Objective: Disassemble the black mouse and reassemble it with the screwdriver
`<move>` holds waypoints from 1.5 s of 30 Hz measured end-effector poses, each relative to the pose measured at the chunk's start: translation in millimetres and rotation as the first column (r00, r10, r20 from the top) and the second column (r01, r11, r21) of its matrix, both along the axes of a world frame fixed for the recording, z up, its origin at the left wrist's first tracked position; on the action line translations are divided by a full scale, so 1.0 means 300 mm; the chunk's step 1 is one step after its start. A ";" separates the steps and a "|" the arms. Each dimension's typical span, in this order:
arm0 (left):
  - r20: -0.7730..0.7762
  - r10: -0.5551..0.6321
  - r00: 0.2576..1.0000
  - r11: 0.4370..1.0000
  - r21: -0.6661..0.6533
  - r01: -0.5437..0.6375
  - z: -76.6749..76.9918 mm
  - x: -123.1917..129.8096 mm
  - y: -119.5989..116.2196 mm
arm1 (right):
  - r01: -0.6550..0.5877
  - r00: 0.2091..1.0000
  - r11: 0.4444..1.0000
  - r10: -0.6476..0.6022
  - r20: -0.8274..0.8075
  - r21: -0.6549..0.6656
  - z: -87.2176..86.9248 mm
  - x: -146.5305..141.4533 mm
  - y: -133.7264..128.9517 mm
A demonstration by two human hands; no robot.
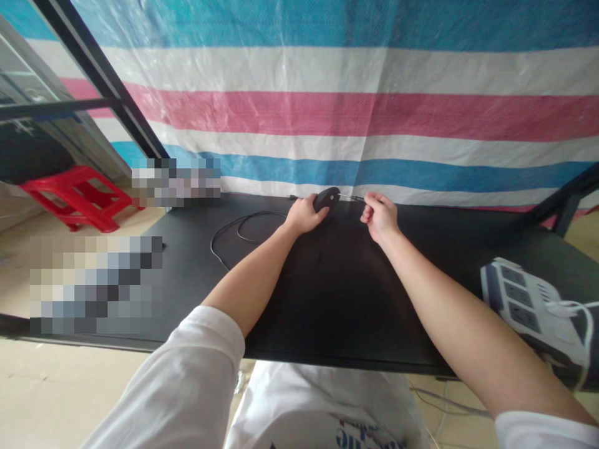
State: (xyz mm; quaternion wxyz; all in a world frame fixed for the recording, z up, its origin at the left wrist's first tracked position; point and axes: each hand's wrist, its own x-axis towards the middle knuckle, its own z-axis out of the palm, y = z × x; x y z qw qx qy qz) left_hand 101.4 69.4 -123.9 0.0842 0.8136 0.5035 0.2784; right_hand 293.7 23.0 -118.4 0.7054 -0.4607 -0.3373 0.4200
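A: Item one, as we log it: small black oval plastic device [326, 198] at the far edge of the black matte table [337, 299], hard against the striped blue, white and pink tarpaulin [327, 93]. Our left hand [304, 215] wraps it from the near-left side, fingers curled shut around its body.

B: Item two: thin cable end with a dark plug [353, 199]. We pinch it in our right hand [380, 217], thumb and forefinger pressed together on it, other fingers folded in.

A: Relation we note: the plug lies just to the right of the device, its long axis running left to right and pointing at the device's right end. Whether it touches or sits already in the device, we cannot tell; the gap looks very slight.

B: Both hands are level with each other, near the table's far edge. The right is the one on the plug.

A: Sundries: thin black cord [234, 234] looping on the table left of our left hand; white power strip [524, 299] at the right edge; red plastic stool [77, 196] on the floor far left
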 end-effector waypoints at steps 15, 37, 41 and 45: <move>0.011 0.000 1.000 1.000 -0.009 0.000 0.003 0.000 -0.003 | 0.028 0.997 0.998 -0.024 0.070 -0.059 0.002 -0.011 -0.004; 0.100 -0.010 0.995 0.997 -0.076 0.018 -0.002 -0.008 0.018 | 0.044 0.999 0.999 -0.044 0.014 0.001 0.008 0.008 -0.011; 0.109 -0.009 0.994 0.997 -0.081 0.018 -0.001 -0.009 0.018 | 0.034 0.999 0.999 -0.035 0.036 0.011 0.001 0.010 -0.003; 0.123 -0.005 0.992 0.996 -0.090 0.016 -0.001 -0.010 0.018 | 0.186 0.974 0.983 -0.185 0.130 0.008 -0.018 0.043 0.015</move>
